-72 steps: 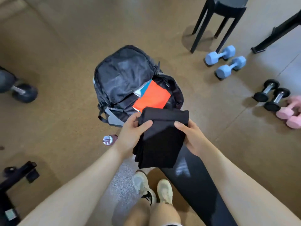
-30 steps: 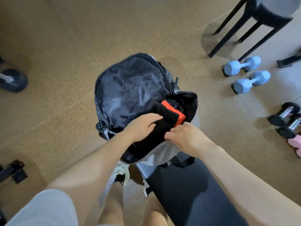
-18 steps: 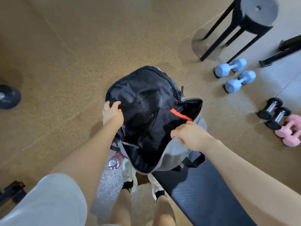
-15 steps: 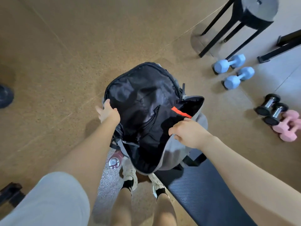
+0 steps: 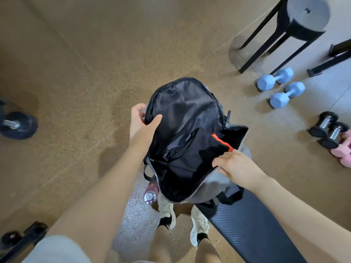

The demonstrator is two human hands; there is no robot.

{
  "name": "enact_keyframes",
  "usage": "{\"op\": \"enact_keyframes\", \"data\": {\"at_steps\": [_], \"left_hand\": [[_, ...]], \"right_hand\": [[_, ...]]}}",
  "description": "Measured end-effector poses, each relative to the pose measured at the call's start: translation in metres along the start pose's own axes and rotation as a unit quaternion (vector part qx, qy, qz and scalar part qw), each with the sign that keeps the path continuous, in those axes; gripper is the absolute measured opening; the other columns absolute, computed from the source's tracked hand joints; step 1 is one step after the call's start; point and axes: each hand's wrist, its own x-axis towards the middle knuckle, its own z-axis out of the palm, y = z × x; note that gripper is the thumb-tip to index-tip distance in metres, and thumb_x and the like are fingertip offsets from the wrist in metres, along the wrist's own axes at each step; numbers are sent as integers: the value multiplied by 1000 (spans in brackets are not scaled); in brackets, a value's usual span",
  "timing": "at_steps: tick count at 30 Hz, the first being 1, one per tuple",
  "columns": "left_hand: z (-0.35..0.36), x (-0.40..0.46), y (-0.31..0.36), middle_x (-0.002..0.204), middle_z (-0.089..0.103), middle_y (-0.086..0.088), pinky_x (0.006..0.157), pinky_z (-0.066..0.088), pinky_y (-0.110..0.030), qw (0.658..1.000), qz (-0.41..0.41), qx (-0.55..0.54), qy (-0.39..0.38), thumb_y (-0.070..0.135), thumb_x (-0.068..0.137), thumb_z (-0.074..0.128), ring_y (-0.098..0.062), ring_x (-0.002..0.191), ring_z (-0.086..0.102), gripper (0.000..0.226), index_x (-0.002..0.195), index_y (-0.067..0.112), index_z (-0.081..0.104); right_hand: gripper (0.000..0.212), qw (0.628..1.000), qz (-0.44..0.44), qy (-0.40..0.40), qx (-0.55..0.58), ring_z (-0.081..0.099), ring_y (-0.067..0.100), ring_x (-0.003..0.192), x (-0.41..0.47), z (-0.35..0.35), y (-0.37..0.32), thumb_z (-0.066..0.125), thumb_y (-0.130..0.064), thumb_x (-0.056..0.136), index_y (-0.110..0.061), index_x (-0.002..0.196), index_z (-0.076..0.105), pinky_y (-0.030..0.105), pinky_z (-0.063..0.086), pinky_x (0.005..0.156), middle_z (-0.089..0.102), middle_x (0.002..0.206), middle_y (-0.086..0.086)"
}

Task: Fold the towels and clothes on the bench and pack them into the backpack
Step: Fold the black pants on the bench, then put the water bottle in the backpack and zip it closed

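A black and grey backpack (image 5: 214,185) stands open at the end of the black bench (image 5: 252,226), its flap (image 5: 182,105) thrown back. My left hand (image 5: 141,120) pinches the flap's left edge, thumb on the lining. My right hand (image 5: 235,166) grips the near right rim of the opening. Inside lies dark folded clothing (image 5: 190,158), with a strip of an orange item (image 5: 221,141) showing along the far side.
A pink-capped bottle (image 5: 151,194) sits in the bag's side pocket above my shoes. Blue dumbbells (image 5: 281,88), black and pink dumbbells (image 5: 332,133) and a black stool (image 5: 296,29) lie to the right. A large dumbbell (image 5: 17,124) is on the left floor.
The black folded garment went from both hands into the backpack over the orange item. My left hand then moved to the flap's edge and my right hand to the rim.
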Motion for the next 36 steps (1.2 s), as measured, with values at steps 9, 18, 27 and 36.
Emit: {"op": "enact_keyframes", "data": {"at_steps": [9, 18, 27, 36], "left_hand": [[35, -41, 21, 113, 58, -12, 87, 44, -43, 803, 290, 430, -294, 37, 72, 59, -35, 103, 53, 32, 82, 9, 71], [83, -97, -27, 123, 56, 6, 89, 45, -31, 798, 115, 333, -488, 46, 73, 65, -13, 96, 55, 60, 125, 22, 44], [122, -130, -61, 87, 62, -1, 71, 44, -32, 797, 151, 402, -425, 20, 82, 61, -23, 84, 58, 20, 99, 9, 63], [158, -187, -95, 107, 62, 8, 85, 41, -14, 887, 124, 321, -308, 14, 82, 66, -7, 98, 55, 34, 116, 18, 61]], "right_hand": [[12, 982, 25, 187, 14, 55, 21, 60, -35, -3, -12, 72, -7, 68, -14, 75, 65, 29, 37, 62, 57, 64, -1], [17, 958, 100, 267, 35, 43, 24, 98, -66, 15, -6, 72, 4, 67, -7, 66, 59, 36, 51, 54, 39, 134, 4], [37, 972, -145, 92, -158, 43, 28, 131, -76, 31, 20, 80, -17, 61, -23, 96, 70, 54, 12, 109, 53, 137, -1], [29, 967, -65, 220, -115, 56, 23, 59, -124, 74, 63, 65, 6, 62, -10, 79, 47, 30, 45, 80, 48, 51, 0]]}}
